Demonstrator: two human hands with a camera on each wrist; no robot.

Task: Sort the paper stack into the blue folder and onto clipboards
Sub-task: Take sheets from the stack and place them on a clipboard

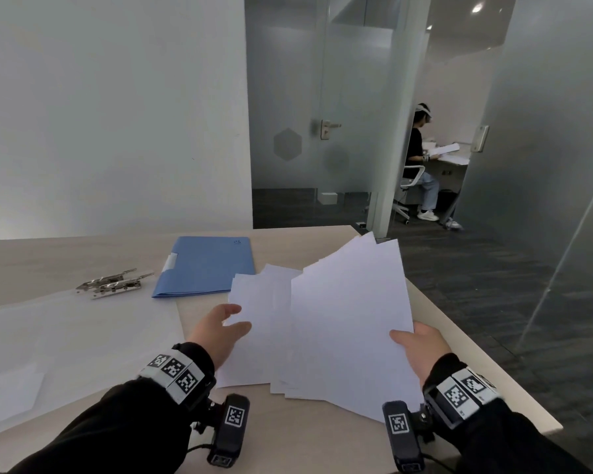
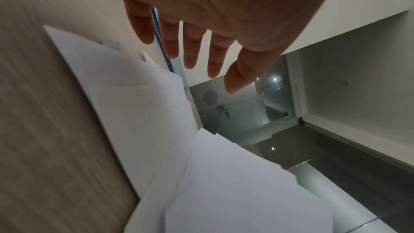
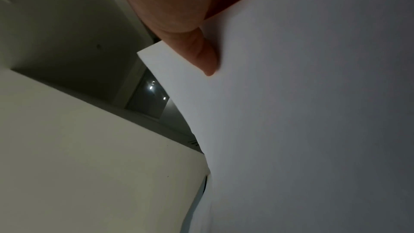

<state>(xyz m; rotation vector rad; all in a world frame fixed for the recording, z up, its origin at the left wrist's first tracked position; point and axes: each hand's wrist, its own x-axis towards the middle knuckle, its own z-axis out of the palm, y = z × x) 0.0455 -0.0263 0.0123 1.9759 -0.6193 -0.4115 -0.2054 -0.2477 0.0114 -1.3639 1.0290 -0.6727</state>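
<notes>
A fanned stack of white paper sheets (image 1: 343, 319) lies partly lifted over the table's right side. My right hand (image 1: 421, 347) pinches the stack's near right corner, thumb on top; the right wrist view shows the thumb (image 3: 201, 56) pressed on the paper (image 3: 313, 112). My left hand (image 1: 220, 328) hovers open at the left edge of the lower sheets (image 1: 257, 333), fingers spread (image 2: 190, 50) above the paper (image 2: 139, 95). The shut blue folder (image 1: 206, 266) lies beyond the papers. Two clear clipboards (image 1: 65, 336) with metal clips (image 1: 117, 283) lie to the left.
The wooden table (image 1: 305, 436) ends close to the right of the papers, with dark floor beyond. A white wall stands behind the table. Through a glass partition (image 1: 322, 97) another person (image 1: 421, 165) sits at a desk far back.
</notes>
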